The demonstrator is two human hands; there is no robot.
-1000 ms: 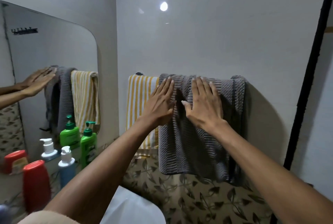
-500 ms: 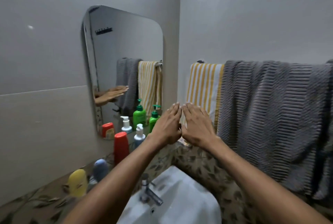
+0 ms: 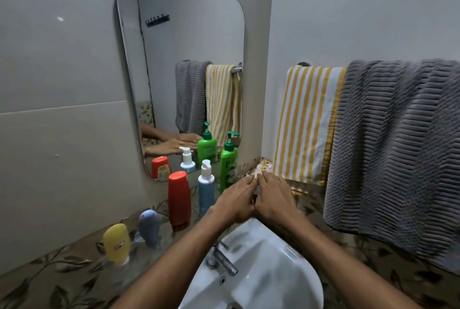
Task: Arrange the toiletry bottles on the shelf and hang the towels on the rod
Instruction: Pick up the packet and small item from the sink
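Off the grey towel now, both hands — flat, fingertips together — hover beside the green bottle, towels apparently hung.

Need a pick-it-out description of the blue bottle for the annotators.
Start at the wall mirror; a row of bottles stands on the shelf below it. The blue bottle is second from the right, between the red bottle and the green pump bottle. Only it has a white pump top.
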